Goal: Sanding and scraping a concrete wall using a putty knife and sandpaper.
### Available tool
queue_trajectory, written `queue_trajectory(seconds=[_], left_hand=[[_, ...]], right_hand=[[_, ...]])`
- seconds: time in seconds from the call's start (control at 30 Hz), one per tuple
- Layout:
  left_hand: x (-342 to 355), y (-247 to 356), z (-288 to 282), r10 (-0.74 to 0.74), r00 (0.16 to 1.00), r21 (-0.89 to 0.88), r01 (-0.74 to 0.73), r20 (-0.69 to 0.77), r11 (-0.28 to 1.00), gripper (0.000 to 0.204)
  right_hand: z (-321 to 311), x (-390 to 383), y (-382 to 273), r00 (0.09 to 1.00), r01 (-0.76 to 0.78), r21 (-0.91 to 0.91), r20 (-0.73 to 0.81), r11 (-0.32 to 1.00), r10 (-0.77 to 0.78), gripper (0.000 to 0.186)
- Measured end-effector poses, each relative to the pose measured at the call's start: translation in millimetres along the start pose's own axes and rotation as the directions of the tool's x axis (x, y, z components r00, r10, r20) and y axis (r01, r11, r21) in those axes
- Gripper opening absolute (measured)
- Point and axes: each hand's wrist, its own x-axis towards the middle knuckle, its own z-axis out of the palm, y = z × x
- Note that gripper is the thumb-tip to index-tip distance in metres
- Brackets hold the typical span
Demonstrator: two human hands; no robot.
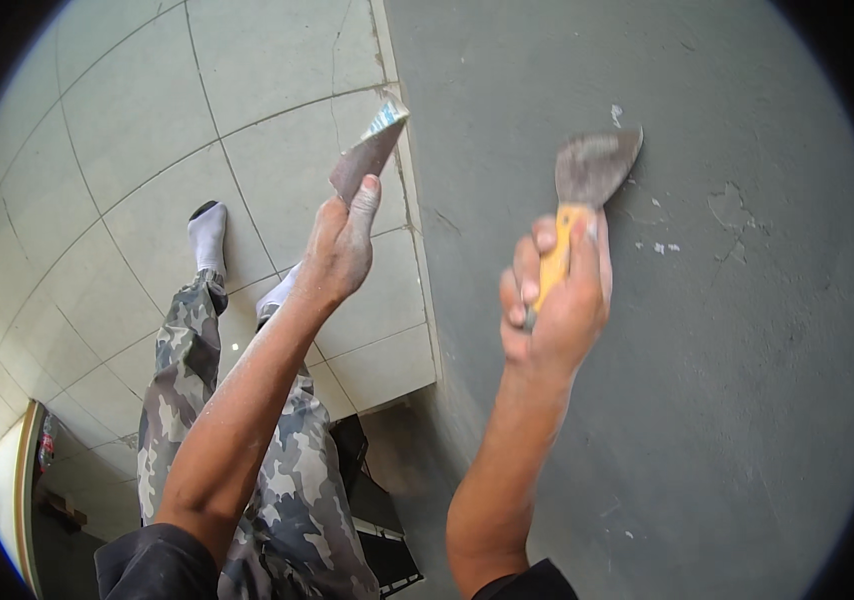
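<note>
My right hand (557, 295) grips the orange handle of a putty knife (592, 170), whose wide grey blade lies against the grey plastered wall (747, 330). Small white chips and a scuffed patch mark the wall just right of the blade. My left hand (342, 245) holds a flat metal scraper blade (372, 155) by its lower edge, tip pointing up toward the wall's left edge. Both forearms are dusted with white powder.
Pale floor tiles (147, 120) fill the left side, far below. My legs in camouflage trousers (292, 480) and white socks (209, 235) stand on a dark step frame (377, 520). A doorway edge (22, 480) shows at lower left.
</note>
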Motion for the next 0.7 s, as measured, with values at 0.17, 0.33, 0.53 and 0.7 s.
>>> queue_trajectory(seconds=[0.17,0.33,0.53,0.7], left_hand=[[-1,-16,12,0.084,0.991,-0.028,-0.087,-0.1,0.996,0.067],[-2,-23,11,0.017,1.0,-0.018,-0.017,-0.008,1.0,0.065],[-4,-23,20,0.015,1.0,-0.051,-0.015,0.004,0.999,0.067],[-3,8,25,0.093,0.995,-0.061,-0.092,0.021,0.994,0.061]], right_hand=[[14,10,5,0.999,0.02,0.012,0.045,1.0,-0.021,0.018],[6,11,-1,0.998,-0.009,0.009,0.057,1.0,0.009,0.018],[-3,5,17,0.999,-0.019,-0.011,0.033,1.0,0.019,0.019],[-70,-80,28,0.987,-0.05,0.062,-0.151,0.997,0.059,0.019]])
